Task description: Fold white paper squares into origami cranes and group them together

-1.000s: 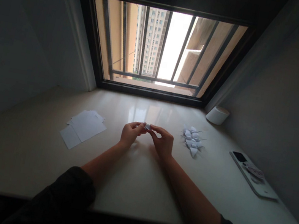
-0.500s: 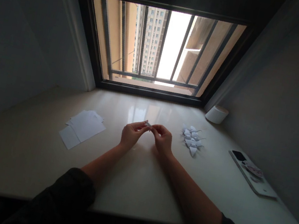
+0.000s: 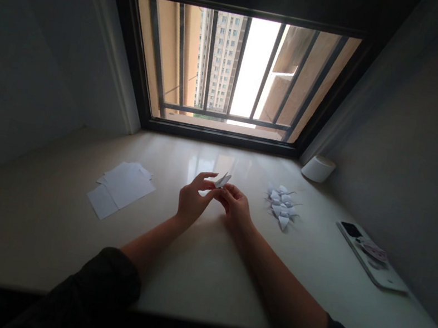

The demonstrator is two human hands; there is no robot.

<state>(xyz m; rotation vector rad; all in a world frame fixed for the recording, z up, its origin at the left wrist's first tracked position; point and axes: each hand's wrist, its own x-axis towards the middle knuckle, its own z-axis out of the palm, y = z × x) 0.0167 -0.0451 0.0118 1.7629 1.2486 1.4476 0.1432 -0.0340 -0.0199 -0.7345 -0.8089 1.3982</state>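
A small piece of white folded paper [image 3: 223, 180] stands up between my hands, two pointed flaps spread at its top. My left hand [image 3: 192, 200] pinches its lower left side with the thumb, while the index finger is raised off it. My right hand [image 3: 239, 208] grips the bottom right of the paper between thumb and fingers. The lower part of the paper is hidden behind the fingertips. To the right of my hands lies a cluster of several small white origami cranes [image 3: 282, 204]. Left of them is an overlapping stack of white paper sheets [image 3: 126, 184].
A phone in a light case [image 3: 372, 258] lies at the right by the wall. One white, rounded object [image 3: 318, 169] stands in the back right corner. Behind the pale countertop [image 3: 199, 274] is a barred window [image 3: 235, 71] in a dark frame.
The folded paper has been turned upright and its flaps now show above the fingers. My left index finger has lifted away from it. My right fingers have curled in lower.
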